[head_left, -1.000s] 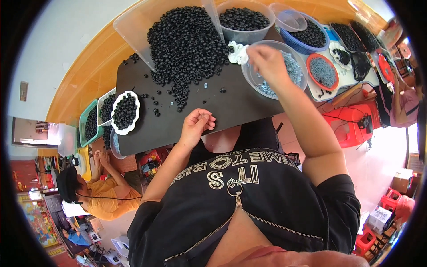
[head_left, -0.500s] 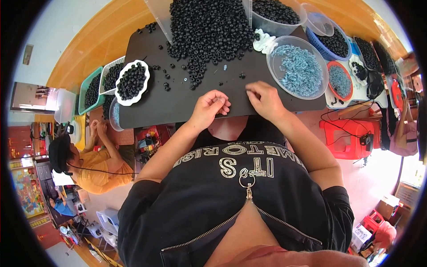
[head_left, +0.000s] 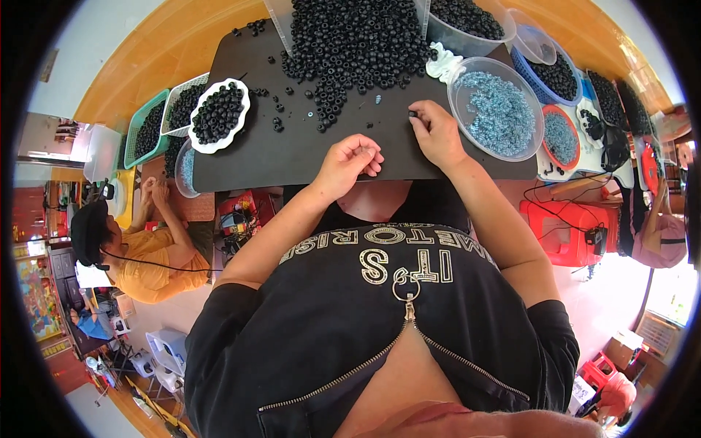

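Note:
My right hand (head_left: 437, 136) rests at the table beside the tub of blue pieces, thumb and forefinger closed on a small black bead (head_left: 412, 113) at the fingertips. My left hand (head_left: 350, 163) is held over the table's near edge with its fingers curled in and the thumb against them. Whatever it may hold is hidden. Beyond both hands a big heap of black beads (head_left: 358, 51) spills out of a clear bin onto the dark table (head_left: 292, 157). A few loose beads and a small blue piece (head_left: 378, 98) lie between.
On the left stands a white scalloped dish (head_left: 210, 146) of black beads. To the right are a clear round tub (head_left: 539, 139) of blue pieces, a blue basket (head_left: 569, 93) and an orange-rimmed dish (head_left: 548, 117). A red stool (head_left: 555, 233) is at right; a person in yellow (head_left: 157, 266) sits left.
My right hand has moved forward to the loose black beads and closed on one. My left hand stays curled near the edge. The whole view has shifted slightly.

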Demonstrator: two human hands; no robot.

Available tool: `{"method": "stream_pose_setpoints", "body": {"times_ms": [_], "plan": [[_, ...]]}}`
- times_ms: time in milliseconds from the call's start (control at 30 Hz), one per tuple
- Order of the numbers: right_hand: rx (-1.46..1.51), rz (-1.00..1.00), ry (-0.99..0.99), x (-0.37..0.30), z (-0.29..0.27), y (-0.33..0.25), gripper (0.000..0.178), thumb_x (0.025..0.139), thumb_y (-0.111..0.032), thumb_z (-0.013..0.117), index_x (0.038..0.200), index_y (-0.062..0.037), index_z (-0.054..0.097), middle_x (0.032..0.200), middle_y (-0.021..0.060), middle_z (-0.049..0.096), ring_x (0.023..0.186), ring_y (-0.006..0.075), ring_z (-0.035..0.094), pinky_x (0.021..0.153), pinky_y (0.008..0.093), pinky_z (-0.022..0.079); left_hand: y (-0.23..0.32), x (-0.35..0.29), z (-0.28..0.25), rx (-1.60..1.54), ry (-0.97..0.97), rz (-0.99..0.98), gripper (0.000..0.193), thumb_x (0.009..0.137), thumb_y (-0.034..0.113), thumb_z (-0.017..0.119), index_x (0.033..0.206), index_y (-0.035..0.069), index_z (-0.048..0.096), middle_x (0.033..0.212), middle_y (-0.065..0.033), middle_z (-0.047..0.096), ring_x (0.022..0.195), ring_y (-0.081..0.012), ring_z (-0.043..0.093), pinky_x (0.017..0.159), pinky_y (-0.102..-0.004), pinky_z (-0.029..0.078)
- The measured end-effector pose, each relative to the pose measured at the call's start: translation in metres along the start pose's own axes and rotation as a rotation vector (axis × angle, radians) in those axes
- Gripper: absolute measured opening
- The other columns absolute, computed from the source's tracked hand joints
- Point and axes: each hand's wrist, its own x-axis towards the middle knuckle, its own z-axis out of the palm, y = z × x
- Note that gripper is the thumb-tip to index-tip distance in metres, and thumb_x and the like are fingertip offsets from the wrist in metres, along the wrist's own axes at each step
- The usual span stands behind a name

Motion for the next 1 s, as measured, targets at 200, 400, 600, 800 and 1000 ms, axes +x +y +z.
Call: {"method": "stream_pose_setpoints", "body": {"times_ms": [200, 400, 600, 800, 1000], "plan": [[0.499, 0.159, 0.061, -0.021, 0.004, -0.002, 0.015, 0.079, 0.002, 0.059, 0.093, -0.0037, 0.055, 0.081, 0.0010, 0.057, 0.071, 0.0044, 0.053, 0.060, 0.0191, 0.044, 0.001, 0.001, 0.001, 0.019, -0.004, -0.012, 0.010, 0.090, 0.008, 0.047, 0.093, 0.002, 0.054, 0.083, -0.0067, 0.060, 0.070, -0.0103, 0.057, 0.063, -0.0226, 0.047], [0.544, 0.129, 0.001, -0.038, -0.001, -0.034, 0.015, 0.080, 0.002, 0.059, 0.094, -0.0037, 0.057, 0.085, -0.0008, 0.058, 0.075, 0.0041, 0.053, 0.063, 0.0177, 0.044, 0.004, 0.003, 0.003, -0.046, 0.005, -0.073, 0.012, 0.091, 0.011, 0.048, 0.097, 0.003, 0.055, 0.084, -0.0058, 0.061, 0.072, -0.0097, 0.057, 0.064, -0.0213, 0.047], [0.367, -0.004, -0.085, -0.048, 0.001, -0.045, 0.019, 0.072, -0.001, 0.065, 0.091, -0.0039, 0.062, 0.087, 0.0048, 0.057, 0.066, 0.0115, 0.053, 0.057, 0.0220, 0.043, 0.023, -0.005, 0.033, -0.397, -0.006, -0.219, 0.016, 0.088, 0.012, 0.055, 0.100, 0.003, 0.057, 0.087, -0.0051, 0.062, 0.076, -0.0106, 0.059, 0.068, -0.0215, 0.049], [0.264, 0.067, -0.100, -0.050, 0.001, -0.050, 0.013, 0.074, -0.001, 0.064, 0.086, -0.0024, 0.063, 0.078, 0.0050, 0.059, 0.064, 0.0121, 0.055, 0.057, 0.0232, 0.045, 0.017, -0.005, 0.031, -0.325, 0.083, -0.236, 0.013, 0.085, 0.011, 0.059, 0.095, 0.002, 0.059, 0.086, -0.0054, 0.063, 0.076, -0.0106, 0.060, 0.068, -0.0211, 0.049], [0.249, 0.055, -0.092, -0.049, 0.001, -0.048, 0.010, 0.074, -0.002, 0.064, 0.084, -0.0008, 0.063, 0.075, 0.0070, 0.060, 0.065, 0.0143, 0.059, 0.056, 0.0242, 0.046, 0.017, -0.006, 0.030, -0.284, 0.094, -0.233, 0.013, 0.086, 0.011, 0.058, 0.095, 0.003, 0.060, 0.083, -0.0052, 0.064, 0.074, -0.0102, 0.059, 0.068, -0.0211, 0.049]]}}
